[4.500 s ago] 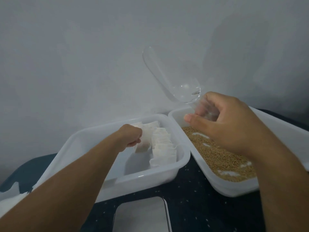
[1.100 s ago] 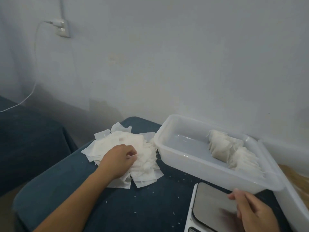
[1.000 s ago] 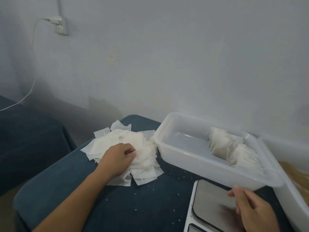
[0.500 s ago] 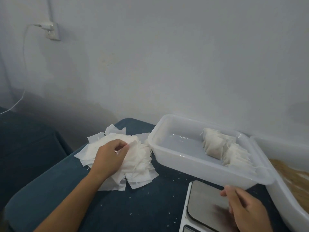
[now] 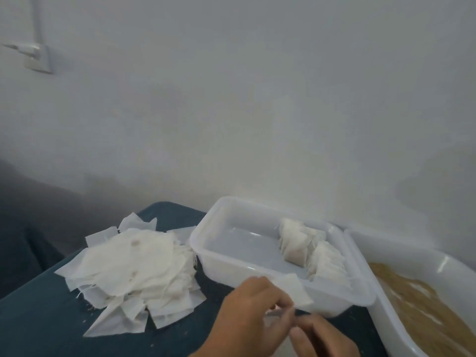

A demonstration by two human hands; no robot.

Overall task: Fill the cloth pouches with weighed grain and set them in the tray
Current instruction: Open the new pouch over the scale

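Note:
My left hand (image 5: 248, 316) pinches a single empty white cloth pouch (image 5: 296, 289) in front of the near wall of the white tray (image 5: 206, 238). My right hand (image 5: 322, 336) meets it from the right, fingertips at the pouch's lower edge. Several filled pouches (image 5: 309, 248) stand in rows at the tray's right end. A loose heap of empty pouches (image 5: 134, 269) lies on the dark blue table to the left. Brown grain (image 5: 422, 305) fills a second white tub at the right.
The wall stands close behind both tubs. A wall socket with a plug (image 5: 36, 57) is at the upper left. The table's left edge (image 5: 38, 276) drops off beside the pouch heap. The scale is hidden under my hands.
My left hand lifted one pouch off the heap and carried it right to the tray's front. My right hand came up from the scale to meet it. The view swung right.

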